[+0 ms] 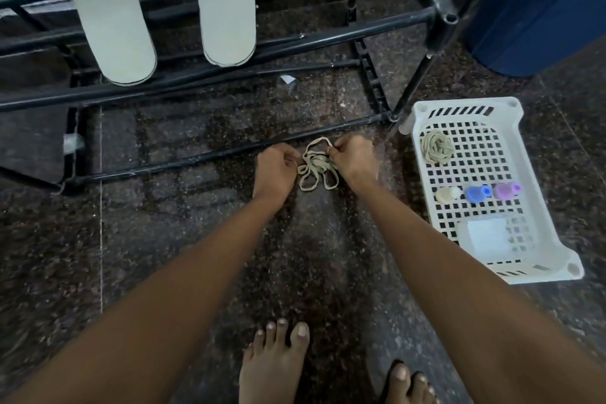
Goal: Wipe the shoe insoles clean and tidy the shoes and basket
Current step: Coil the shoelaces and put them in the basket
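Two pale insoles [111, 13] [229, 3] lie side by side across the bars of a black shoe rack [328, 38]. In front of the rack, a loose beige shoelace [316, 167] hangs in loops just above the dark floor. My left hand [275, 170] pinches its left side and my right hand [354, 157] pinches its upper loop. A white perforated basket [531, 259] stands on the floor to the right. It holds a second coiled beige lace [436, 146], three small bottles, cream [447, 194], blue [477, 193] and purple [506, 190], and a white pad [485, 236].
A dark blue bin [537, 3] stands at the back right beside the rack's corner post. A small white scrap [288, 79] lies on the floor under the rack. My bare feet [272, 367] are at the bottom edge. The floor is dark speckled stone.
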The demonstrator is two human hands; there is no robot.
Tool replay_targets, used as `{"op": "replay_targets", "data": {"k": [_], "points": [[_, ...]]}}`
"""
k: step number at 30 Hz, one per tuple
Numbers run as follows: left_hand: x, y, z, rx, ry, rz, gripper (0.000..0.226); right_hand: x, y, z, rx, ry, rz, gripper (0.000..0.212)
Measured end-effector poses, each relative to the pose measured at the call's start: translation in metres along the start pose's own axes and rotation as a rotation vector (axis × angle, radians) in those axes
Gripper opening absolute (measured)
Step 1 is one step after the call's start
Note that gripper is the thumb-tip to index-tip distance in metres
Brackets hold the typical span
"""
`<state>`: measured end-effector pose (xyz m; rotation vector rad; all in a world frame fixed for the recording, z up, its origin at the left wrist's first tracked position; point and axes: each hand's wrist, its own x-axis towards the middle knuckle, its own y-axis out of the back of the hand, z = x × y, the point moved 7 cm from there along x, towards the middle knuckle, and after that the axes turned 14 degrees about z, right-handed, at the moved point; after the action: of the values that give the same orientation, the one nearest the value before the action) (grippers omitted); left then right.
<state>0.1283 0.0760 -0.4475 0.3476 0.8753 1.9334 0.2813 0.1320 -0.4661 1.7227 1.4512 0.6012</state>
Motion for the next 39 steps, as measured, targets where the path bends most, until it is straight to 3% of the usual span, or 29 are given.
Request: {"op": "replay_targets", "data": {"k": [5, 13, 22, 39], "points": [[0.001, 0.005, -0.001, -0.048, 0.019, 0.013, 0.021, 0.001, 0.000, -0.004, 0.079, -0.046, -0.014, 0.008], [0.001, 0.013, 0.047, -0.260, -0.094, -0.045, 0.040, -0.009, 0.058, -0.048, 0.447, 0.124, -0.064, 0.014], [-0.009, 0.023, 0.086, -0.516, -0.100, -0.213, 0.008, -0.014, 0.111, -0.054, 0.656, 0.077, -0.071, 0.013], [-0.015, 0.010, 0.033, -0.268, 0.029, -0.271, 0.006, -0.004, 0.149, -0.010, 0.822, -0.127, 0.074, 0.011]]}}
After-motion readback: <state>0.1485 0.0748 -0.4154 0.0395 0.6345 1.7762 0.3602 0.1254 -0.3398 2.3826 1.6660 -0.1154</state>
